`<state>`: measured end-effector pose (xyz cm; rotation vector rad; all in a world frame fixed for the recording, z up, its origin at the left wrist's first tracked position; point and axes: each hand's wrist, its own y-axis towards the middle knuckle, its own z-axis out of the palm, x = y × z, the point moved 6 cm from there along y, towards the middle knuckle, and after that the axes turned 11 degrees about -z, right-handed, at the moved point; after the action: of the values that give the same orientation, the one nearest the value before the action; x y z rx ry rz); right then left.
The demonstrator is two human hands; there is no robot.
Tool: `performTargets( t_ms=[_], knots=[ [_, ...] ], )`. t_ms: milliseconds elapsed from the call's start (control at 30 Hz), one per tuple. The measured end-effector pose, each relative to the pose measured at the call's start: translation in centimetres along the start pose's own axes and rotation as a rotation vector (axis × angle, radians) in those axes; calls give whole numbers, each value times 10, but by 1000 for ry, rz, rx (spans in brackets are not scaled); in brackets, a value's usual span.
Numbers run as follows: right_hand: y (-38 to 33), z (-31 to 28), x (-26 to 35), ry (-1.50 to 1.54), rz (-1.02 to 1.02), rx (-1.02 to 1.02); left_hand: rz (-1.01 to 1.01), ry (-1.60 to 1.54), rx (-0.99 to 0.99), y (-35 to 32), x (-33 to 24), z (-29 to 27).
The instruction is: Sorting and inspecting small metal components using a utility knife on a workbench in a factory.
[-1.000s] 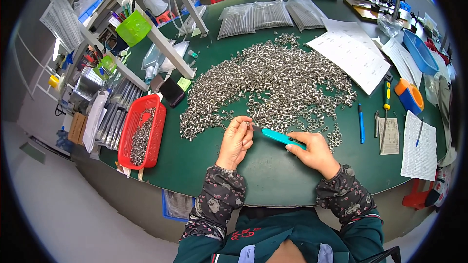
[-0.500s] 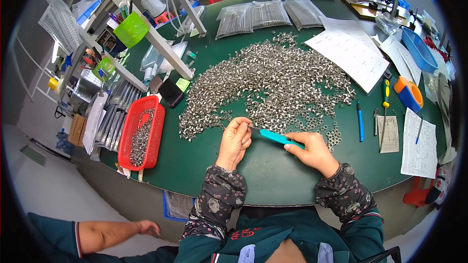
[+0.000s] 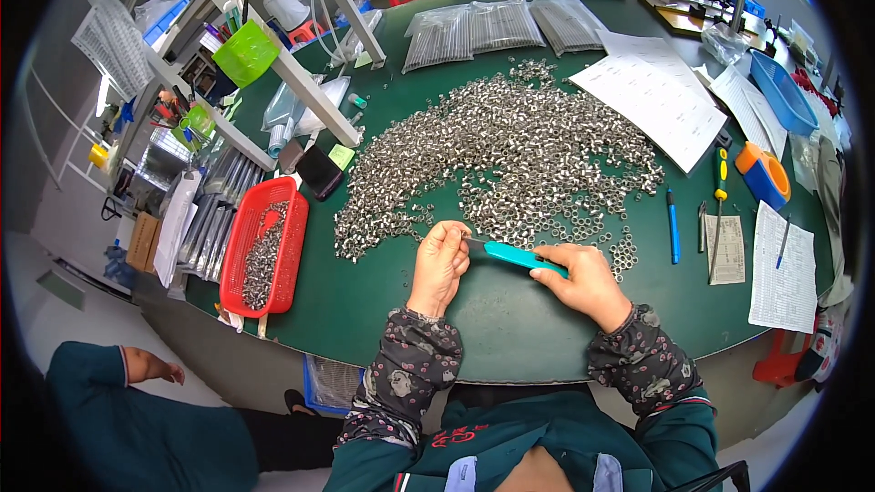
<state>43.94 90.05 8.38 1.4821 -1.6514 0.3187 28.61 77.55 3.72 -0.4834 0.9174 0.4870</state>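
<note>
Head view: our right hand is curled round a teal knife over the worktop; left hand pinches, seemingly, a metal ring at its blade. We judge knife light, stiff; grip behind blade.

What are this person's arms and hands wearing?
The hands have no gloves. Dark sleeve covers with a pink and pale flowery pattern hug the forearms, gathered at the wrists. Above them are dark green shirt sleeves with thin red-and-white trim.

A green table bears metal rings, papers, a red basket.
</note>
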Motion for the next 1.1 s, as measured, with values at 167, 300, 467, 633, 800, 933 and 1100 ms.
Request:
performTargets(
  t_ms=[167, 300, 467, 633, 800, 933, 1100],
  knots=[
    [-1, -1, 3, -88, -37, -26, 11, 19, -32, 0, 0, 1],
    [0, -2, 7, -163, -61, -41, 15, 37, -59, 0, -1, 0],
    [0, -3, 7, -214, -84, -59, 19, 76, -73, -1, -2, 2],
    [-1, -4, 11, -265, -110, -69, 20, 126, -107, -2, -4, 2],
    [-1, -5, 14, -322, -141, -68, 26, 174, -116, -2, -4, 1],
    [-1, -5, 15, -333, -170, -88, 28, 206, -134, -2, -4, 1],
    [-1, -7, 17, -357, -198, -103, 10, 247, -144, -2, -5, -1]
  ],
)
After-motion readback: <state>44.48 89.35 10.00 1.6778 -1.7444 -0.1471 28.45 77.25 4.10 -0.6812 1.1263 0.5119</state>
